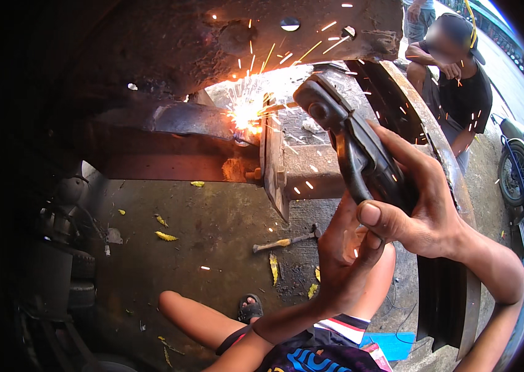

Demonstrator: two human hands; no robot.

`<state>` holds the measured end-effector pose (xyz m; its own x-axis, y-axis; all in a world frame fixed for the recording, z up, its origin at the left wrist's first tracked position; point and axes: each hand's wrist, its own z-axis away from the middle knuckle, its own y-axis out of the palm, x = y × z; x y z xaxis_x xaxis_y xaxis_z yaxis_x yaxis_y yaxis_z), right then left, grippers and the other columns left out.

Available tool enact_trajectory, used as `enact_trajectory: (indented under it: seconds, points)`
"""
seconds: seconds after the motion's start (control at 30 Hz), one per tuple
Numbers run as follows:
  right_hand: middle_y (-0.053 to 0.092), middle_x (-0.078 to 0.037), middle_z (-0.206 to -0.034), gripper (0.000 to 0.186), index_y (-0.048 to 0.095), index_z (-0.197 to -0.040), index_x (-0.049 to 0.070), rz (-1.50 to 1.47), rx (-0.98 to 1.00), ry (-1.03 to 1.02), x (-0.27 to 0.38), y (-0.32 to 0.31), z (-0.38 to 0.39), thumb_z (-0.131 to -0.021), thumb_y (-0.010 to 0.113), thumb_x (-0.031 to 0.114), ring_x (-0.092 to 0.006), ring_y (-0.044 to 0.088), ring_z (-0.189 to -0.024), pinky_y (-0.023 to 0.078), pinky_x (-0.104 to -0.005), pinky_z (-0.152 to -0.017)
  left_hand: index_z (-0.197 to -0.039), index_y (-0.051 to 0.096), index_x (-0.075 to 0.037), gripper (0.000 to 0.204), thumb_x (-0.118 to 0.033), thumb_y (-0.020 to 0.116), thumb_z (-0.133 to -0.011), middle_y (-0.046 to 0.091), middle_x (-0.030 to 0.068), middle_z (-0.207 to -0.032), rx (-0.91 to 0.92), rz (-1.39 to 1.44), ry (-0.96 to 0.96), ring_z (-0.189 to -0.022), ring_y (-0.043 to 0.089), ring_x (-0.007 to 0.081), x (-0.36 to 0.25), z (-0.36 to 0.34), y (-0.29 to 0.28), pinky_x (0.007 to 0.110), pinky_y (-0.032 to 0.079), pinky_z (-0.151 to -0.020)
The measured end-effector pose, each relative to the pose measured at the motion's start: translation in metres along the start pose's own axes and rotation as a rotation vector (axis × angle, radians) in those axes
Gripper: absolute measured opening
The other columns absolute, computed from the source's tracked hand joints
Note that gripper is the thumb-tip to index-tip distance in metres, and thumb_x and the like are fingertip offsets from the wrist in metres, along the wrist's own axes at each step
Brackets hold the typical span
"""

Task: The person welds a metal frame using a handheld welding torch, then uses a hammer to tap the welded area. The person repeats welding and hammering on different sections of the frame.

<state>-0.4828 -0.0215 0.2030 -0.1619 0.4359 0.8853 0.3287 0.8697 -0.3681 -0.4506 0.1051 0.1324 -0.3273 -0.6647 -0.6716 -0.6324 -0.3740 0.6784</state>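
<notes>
My right hand (pixel 426 204) is wrapped around a black welding electrode holder (pixel 370 158), thumb along its near side. My left hand (pixel 342 263) is closed at the holder's lower end, just under the right thumb; its fingers are partly hidden. A thin welding electrode (pixel 279 106) sticks out leftward from the jaws. At its tip a bright arc (pixel 246 116) throws sparks, where a rusty steel beam (pixel 169 158) meets an upright steel plate (pixel 272 164). The glare hides the joint itself. A square steel bar (pixel 314 170) runs right from the plate.
Overhead hangs a large rusty steel member (pixel 231 37) with holes. A curved steel rail (pixel 444 155) passes on the right. Beneath the work lie a hammer (pixel 286 240) and yellow leaves (pixel 166 236). Another person (pixel 457 87) crouches at upper right, near a motorcycle wheel (pixel 516 170).
</notes>
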Motion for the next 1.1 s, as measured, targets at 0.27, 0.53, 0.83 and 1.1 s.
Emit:
enact_trajectory:
  seconds: [0.27,0.53,0.83,1.1]
  points:
    - [0.059,-0.012,-0.108,0.093,0.045,-0.136,-0.01,0.038,0.023,-0.017,-0.001,-0.002,-0.002,-0.075,0.076,0.054,-0.0179,0.054,-0.101,0.041,-0.0302,-0.092,-0.147,0.028,0.007,0.075,-0.028,0.067,-0.094,0.045,0.0158,-0.141,-0.019,0.097,0.033,-0.132,0.042,0.0226,0.004,0.003,-0.001,0.039,0.03,-0.111]
    - [0.059,-0.012,-0.111,0.093,0.045,-0.136,-0.01,0.032,0.028,-0.016,-0.001,-0.001,-0.002,-0.076,0.075,0.054,-0.0181,0.054,-0.104,0.041,-0.0303,-0.094,-0.146,0.03,0.007,0.076,-0.032,0.067,-0.093,0.045,0.0164,-0.141,-0.028,0.086,0.045,-0.131,0.043,0.0224,0.003,0.0,0.001,0.039,0.031,-0.11]
    - [0.059,-0.012,-0.116,0.095,0.042,-0.138,-0.01,-0.009,0.013,0.01,0.005,-0.005,-0.008,-0.076,0.077,0.053,-0.0173,0.054,-0.108,0.04,-0.0298,-0.096,-0.145,0.031,0.006,0.071,-0.035,0.062,-0.096,0.049,0.0157,-0.133,0.052,-0.122,-0.003,-0.125,0.048,0.0217,-0.001,-0.008,-0.014,0.037,0.037,-0.106]
    - [0.059,-0.01,-0.11,0.093,0.043,-0.137,-0.01,-0.016,0.017,-0.027,0.001,-0.005,-0.009,-0.076,0.077,0.052,-0.0155,0.054,-0.1,0.042,-0.0282,-0.09,-0.144,0.032,0.006,0.074,-0.041,0.063,-0.095,0.049,0.0139,-0.13,0.052,-0.164,0.026,-0.123,0.048,0.02,0.003,-0.009,-0.014,0.036,0.036,-0.105]
